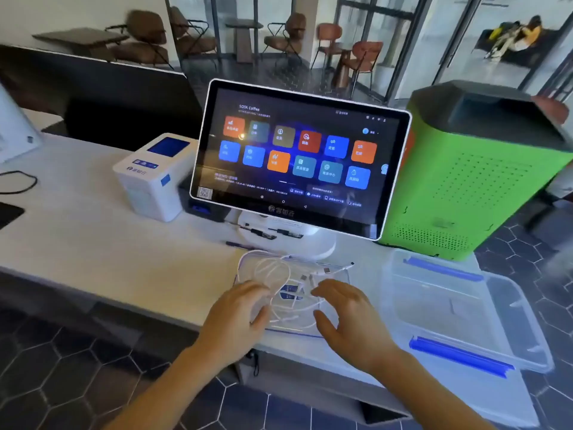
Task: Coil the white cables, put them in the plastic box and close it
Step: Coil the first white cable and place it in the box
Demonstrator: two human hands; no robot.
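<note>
Coiling not begun: left hand (238,308) and right hand (344,308), fingers spread, rest over loose white cables (279,274); next, gather loops.

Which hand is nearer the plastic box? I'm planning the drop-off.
Right. The right hand is beside the plastic box; the left hand lies farther left, over the white cables.
</note>
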